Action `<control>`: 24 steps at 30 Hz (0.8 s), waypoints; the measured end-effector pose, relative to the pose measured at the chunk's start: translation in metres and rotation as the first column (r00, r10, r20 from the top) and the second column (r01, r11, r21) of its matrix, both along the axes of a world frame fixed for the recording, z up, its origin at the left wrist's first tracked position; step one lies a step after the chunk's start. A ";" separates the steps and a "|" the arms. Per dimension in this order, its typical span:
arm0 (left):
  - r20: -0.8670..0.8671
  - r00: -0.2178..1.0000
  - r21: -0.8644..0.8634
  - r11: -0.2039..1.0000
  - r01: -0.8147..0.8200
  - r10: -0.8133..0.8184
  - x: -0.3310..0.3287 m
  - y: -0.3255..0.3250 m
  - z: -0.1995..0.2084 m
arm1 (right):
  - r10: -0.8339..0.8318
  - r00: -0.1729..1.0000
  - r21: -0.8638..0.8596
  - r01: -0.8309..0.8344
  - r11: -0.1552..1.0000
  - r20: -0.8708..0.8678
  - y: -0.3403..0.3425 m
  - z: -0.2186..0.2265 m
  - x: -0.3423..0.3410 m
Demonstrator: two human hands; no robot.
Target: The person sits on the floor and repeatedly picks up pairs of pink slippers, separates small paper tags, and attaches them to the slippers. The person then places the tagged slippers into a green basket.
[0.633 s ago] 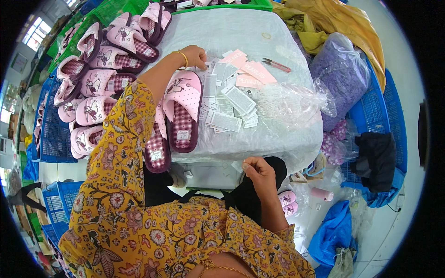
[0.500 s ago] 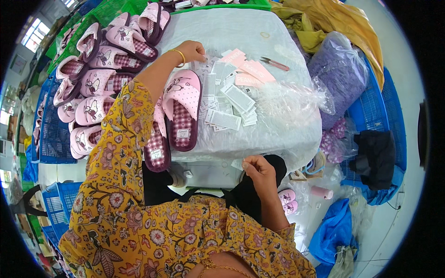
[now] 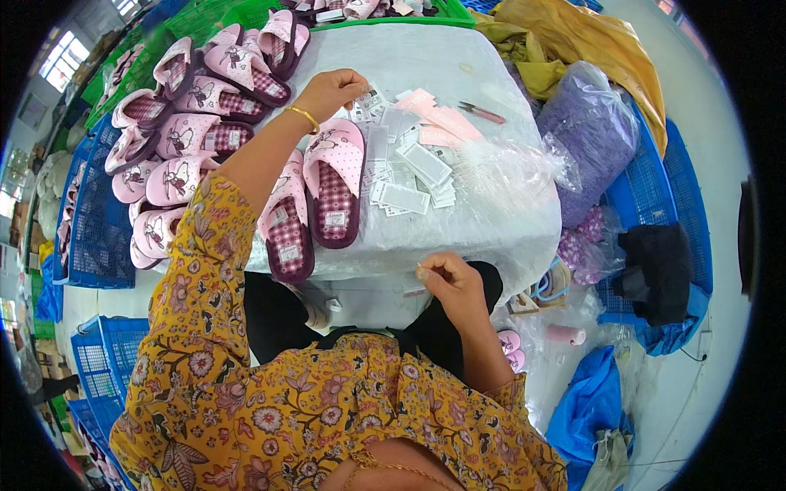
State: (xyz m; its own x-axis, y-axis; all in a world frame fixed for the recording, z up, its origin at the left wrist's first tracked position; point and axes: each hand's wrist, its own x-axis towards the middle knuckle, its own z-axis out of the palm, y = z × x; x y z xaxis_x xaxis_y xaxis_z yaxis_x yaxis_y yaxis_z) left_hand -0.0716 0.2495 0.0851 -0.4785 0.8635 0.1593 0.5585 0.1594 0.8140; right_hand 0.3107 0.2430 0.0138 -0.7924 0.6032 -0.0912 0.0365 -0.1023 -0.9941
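Note:
My left hand (image 3: 338, 92) reaches over the far left edge of the loose paper labels (image 3: 422, 164), fingers pinched together and pointing down. Whatever sits between those fingertips is too small to make out. Just nearer to me, a pair of pink slippers with plum checked insoles lies side by side at the table's left front: one slipper (image 3: 336, 184) beside the other slipper (image 3: 288, 233), which overhangs the edge. My right hand (image 3: 455, 285) is raised above my lap at the front edge, thumb and fingers closed in a pinch. A tiny pale speck shows at its fingertips.
Several pink slippers (image 3: 190, 135) are heaped at the left. Pink cards (image 3: 442, 121), small snips (image 3: 483, 112) and clear plastic film (image 3: 508, 180) lie on the covered table (image 3: 393, 53). A purple bagged bundle (image 3: 591, 135) and blue crates (image 3: 655, 180) stand at right.
The whole view has shifted slightly. My right hand has risen a little toward the table edge. My left hand stays by the labels, its fingers still pinched.

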 end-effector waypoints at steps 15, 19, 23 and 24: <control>0.279 0.948 0.139 0.983 0.117 -0.153 0.170 -0.101 -0.002 | -0.055 0.984 -0.098 0.039 0.994 -0.169 0.006 0.053 -0.053; 0.218 0.964 0.090 0.986 0.139 -0.156 0.176 -0.108 0.005 | -0.052 0.988 -0.091 0.039 0.995 -0.145 0.001 0.051 -0.052; 0.183 0.971 0.074 0.987 0.142 -0.153 0.177 -0.110 0.005 | -0.045 0.990 -0.087 0.033 0.996 -0.137 0.000 0.051 -0.051; 0.167 0.974 0.076 0.987 0.143 -0.154 0.178 -0.111 0.005 | -0.048 0.989 -0.096 0.035 0.995 -0.139 -0.001 0.051 -0.051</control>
State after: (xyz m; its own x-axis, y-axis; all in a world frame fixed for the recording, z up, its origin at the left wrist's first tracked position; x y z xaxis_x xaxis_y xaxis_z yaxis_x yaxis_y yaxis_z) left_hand 0.1062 0.1389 0.0896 -0.3707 0.9177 0.1425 0.4229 0.0302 0.9057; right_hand 0.2596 0.2419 0.0652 -0.7758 0.6298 -0.0378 -0.1090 -0.1928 -0.9752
